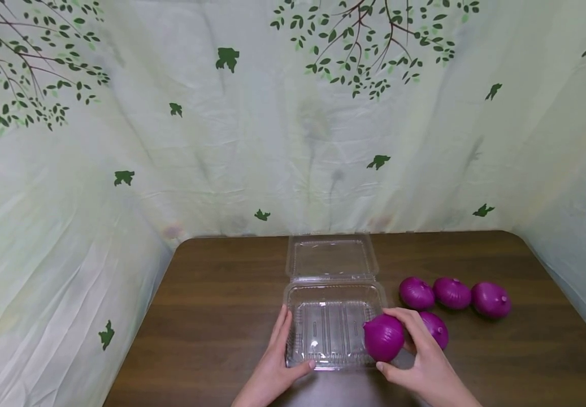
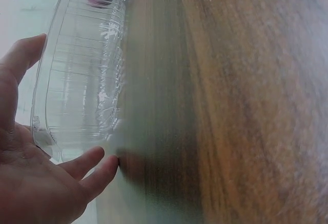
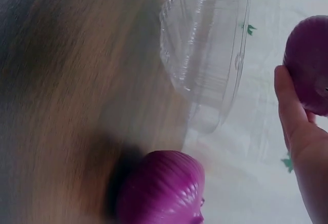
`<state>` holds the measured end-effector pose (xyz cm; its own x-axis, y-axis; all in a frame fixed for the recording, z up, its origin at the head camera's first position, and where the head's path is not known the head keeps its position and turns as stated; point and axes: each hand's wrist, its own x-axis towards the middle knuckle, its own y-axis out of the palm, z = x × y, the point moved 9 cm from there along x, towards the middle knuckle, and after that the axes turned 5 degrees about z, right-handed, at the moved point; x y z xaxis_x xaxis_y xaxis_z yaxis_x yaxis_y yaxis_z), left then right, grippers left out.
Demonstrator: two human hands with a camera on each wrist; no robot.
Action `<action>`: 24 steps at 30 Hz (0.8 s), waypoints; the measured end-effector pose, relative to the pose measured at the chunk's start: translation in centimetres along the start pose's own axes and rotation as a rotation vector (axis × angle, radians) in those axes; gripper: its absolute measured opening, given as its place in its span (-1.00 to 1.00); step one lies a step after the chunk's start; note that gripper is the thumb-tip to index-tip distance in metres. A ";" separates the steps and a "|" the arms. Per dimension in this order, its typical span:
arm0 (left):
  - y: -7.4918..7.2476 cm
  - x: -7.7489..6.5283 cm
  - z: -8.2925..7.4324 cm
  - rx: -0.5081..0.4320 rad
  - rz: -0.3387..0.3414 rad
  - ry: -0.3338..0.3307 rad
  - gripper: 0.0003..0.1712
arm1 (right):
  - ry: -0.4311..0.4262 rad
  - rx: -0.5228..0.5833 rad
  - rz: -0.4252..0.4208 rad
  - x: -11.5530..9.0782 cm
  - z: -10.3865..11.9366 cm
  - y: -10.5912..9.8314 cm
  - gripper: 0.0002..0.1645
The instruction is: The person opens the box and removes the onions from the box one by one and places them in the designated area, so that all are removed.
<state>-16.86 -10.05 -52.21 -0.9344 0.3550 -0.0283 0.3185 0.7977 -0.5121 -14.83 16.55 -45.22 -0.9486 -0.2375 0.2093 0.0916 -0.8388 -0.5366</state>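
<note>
A clear plastic clamshell container (image 1: 335,291) lies on the table with its lid (image 1: 330,257) folded back, away from me. My left hand (image 1: 278,362) rests at its near left corner, fingers along the left side and thumb at the front rim. In the left wrist view, the left hand's (image 2: 38,167) fingers look mostly straight. Over the container's right edge, my right hand (image 1: 425,359) grips a red onion (image 1: 384,338) between thumb and fingers. The right wrist view shows this onion (image 3: 310,62) raised above the rim. Another onion (image 1: 435,329) sits partly hidden behind the right hand.
Three more red onions stand in a row at the right: a left one (image 1: 416,293), a middle one (image 1: 452,293) and a right one (image 1: 491,300). The brown wooden table (image 1: 211,299) ends at the back against a pale leaf-printed cloth (image 1: 252,141), which also hangs along both sides.
</note>
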 end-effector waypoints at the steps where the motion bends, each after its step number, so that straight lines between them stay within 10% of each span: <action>1: 0.0 0.0 0.1 0.001 0.003 -0.004 0.25 | -0.006 0.006 -0.006 -0.1 0.0 -0.1 0.04; 24: 0.0 0.0 0.1 0.004 0.006 -0.010 0.26 | -0.030 0.017 -0.149 -2.5 -1.4 -3.5 0.13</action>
<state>-16.90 -10.10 -52.32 -0.9340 0.3551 -0.0398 0.3236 0.7935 -0.5154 -13.21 20.74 -45.02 -0.9425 -0.1242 0.3103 -0.0443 -0.8738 -0.4842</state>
